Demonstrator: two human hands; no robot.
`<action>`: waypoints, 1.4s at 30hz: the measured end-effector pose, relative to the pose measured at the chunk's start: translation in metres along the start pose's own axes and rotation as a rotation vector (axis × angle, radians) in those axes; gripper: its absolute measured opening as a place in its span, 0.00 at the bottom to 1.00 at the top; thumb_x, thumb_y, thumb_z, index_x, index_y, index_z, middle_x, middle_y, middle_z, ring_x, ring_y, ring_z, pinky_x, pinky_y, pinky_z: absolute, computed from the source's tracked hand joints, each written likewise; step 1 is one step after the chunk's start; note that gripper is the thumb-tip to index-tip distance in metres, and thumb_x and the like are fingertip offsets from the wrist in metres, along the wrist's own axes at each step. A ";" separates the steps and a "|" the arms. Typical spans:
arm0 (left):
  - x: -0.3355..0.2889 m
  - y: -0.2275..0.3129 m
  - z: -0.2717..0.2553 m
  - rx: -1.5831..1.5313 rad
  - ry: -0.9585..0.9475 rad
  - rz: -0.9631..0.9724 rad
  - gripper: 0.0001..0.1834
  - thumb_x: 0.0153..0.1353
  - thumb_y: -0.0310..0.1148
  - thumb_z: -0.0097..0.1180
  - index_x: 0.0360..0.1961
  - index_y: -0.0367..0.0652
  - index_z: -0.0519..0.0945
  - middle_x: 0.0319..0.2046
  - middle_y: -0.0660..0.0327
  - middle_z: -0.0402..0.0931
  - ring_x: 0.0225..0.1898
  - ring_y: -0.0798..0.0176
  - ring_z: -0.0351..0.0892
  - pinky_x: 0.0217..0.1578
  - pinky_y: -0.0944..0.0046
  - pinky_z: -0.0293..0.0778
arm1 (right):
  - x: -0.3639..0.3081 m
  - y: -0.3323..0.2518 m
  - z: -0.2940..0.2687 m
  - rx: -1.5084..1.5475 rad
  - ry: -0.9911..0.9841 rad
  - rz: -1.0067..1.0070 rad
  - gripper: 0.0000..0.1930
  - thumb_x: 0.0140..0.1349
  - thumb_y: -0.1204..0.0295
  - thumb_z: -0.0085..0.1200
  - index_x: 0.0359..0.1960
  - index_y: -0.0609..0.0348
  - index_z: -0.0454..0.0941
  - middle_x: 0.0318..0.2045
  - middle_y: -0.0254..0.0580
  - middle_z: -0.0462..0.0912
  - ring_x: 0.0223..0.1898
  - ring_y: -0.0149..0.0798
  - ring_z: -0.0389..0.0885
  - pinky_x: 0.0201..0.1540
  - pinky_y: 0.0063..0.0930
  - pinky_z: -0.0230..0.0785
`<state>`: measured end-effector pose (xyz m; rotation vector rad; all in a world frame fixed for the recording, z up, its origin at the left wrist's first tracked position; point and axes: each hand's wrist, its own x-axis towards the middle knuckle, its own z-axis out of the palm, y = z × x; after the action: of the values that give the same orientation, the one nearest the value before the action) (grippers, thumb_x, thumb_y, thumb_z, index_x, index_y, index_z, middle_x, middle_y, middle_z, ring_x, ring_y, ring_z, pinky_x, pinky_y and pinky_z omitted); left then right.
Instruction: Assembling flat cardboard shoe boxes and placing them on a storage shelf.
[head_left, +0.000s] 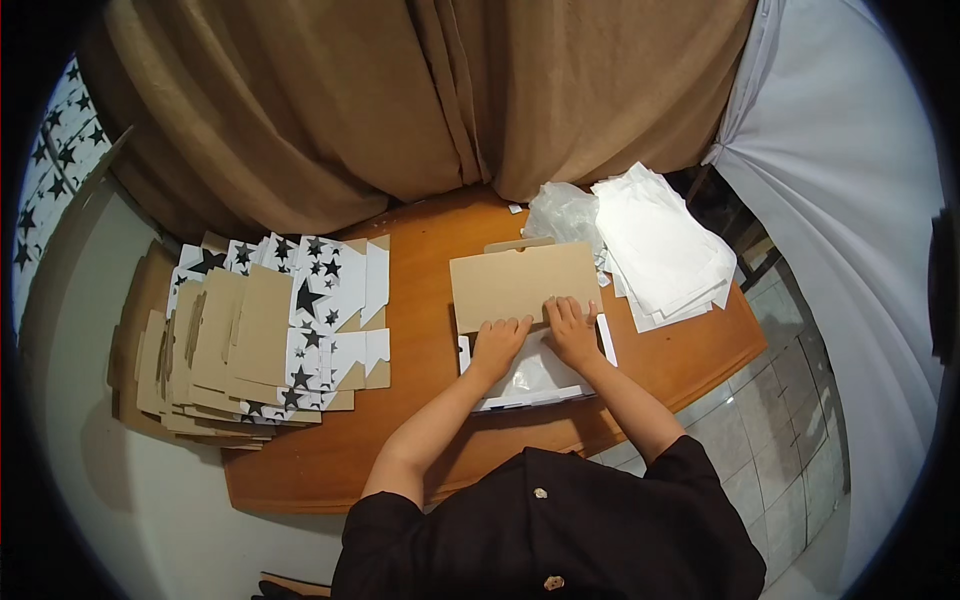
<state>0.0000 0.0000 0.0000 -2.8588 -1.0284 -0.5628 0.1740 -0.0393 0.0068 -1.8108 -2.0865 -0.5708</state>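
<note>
In front of me on the table stands a cardboard box with its brown lid (525,280) raised and tilted back. White walls (607,340) show at its sides, and whitish, partly see-through wrapping (540,370) lies inside. My left hand (498,348) rests at the lower edge of the lid, its fingers stretched forward over the brown board. Beside it, my right hand (571,330) lies on the lid's lower right part with its fingers spread. Both wrists pass over the open box and hide part of its inside.
Several flattened boxes, brown and white with black stars (318,290), are piled at the left of the wooden table (420,430). A stack of white paper sheets (665,250) lies at the far right, next to crumpled clear plastic (562,212). Brown curtains (300,110) hang behind.
</note>
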 end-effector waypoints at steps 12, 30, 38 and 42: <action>-0.018 -0.034 -0.011 0.004 0.160 -0.034 0.11 0.47 0.27 0.51 0.35 0.44 0.73 0.28 0.59 0.68 0.32 0.60 0.71 0.28 0.61 0.68 | -0.021 0.021 0.001 -0.046 0.188 -0.080 0.04 0.52 0.72 0.47 0.23 0.46 0.74 0.29 0.26 0.73 0.46 0.30 0.70 0.58 0.52 0.34; -0.036 -0.015 -0.006 -0.224 -0.157 0.153 0.19 0.52 0.36 0.54 0.47 0.46 0.76 0.44 0.56 0.75 0.51 0.57 0.70 0.48 0.55 0.64 | -0.002 0.008 -0.039 0.538 -0.685 -0.052 0.15 0.43 0.66 0.55 0.36 0.46 0.82 0.40 0.29 0.79 0.51 0.38 0.68 0.60 0.63 0.35; -0.033 -0.016 -0.054 -0.371 -0.390 0.002 0.17 0.56 0.38 0.53 0.46 0.45 0.75 0.41 0.57 0.76 0.46 0.56 0.73 0.48 0.56 0.65 | -0.004 0.002 -0.015 0.604 -0.271 0.192 0.11 0.45 0.75 0.50 0.32 0.48 0.75 0.41 0.37 0.73 0.50 0.43 0.68 0.55 0.54 0.48; -0.060 -0.008 -0.081 -0.494 -0.001 -0.080 0.15 0.55 0.39 0.55 0.43 0.46 0.77 0.40 0.59 0.75 0.46 0.56 0.73 0.48 0.57 0.64 | 0.016 0.020 -0.011 0.624 0.017 0.492 0.20 0.47 0.72 0.51 0.46 0.52 0.69 0.46 0.45 0.71 0.52 0.48 0.66 0.56 0.47 0.52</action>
<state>-0.0739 -0.0441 0.0535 -3.2385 -1.1458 -0.9411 0.1910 -0.0283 0.0258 -1.7990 -1.4732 0.1792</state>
